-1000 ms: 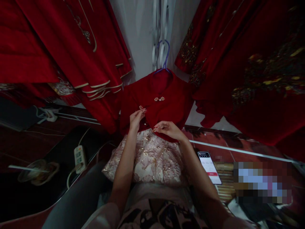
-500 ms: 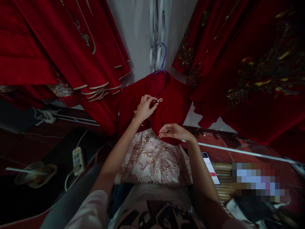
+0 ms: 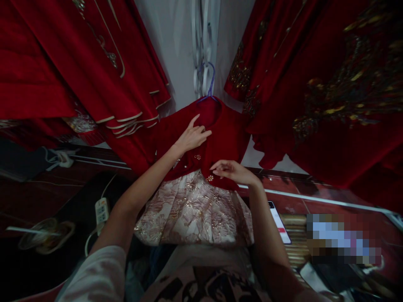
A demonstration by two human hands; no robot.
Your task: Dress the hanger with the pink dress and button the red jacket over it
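The jacket (image 3: 229, 134), mid-frame, looks light and soft, best held by cloth beside its lower clasp (image 3: 210, 178); the left hand (image 3: 192, 137) has fingers spread, the right hand (image 3: 231, 172) half-curled ones, any pinch unclear.

one head-worn camera looks forward and down from above the lap; the red garment (image 3: 225, 138) hangs near mid-view.

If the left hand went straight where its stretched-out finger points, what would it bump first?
Probably the red jacket, near its neck, though I can't tell whether the left hand touches it; the purple hanger lies beyond.
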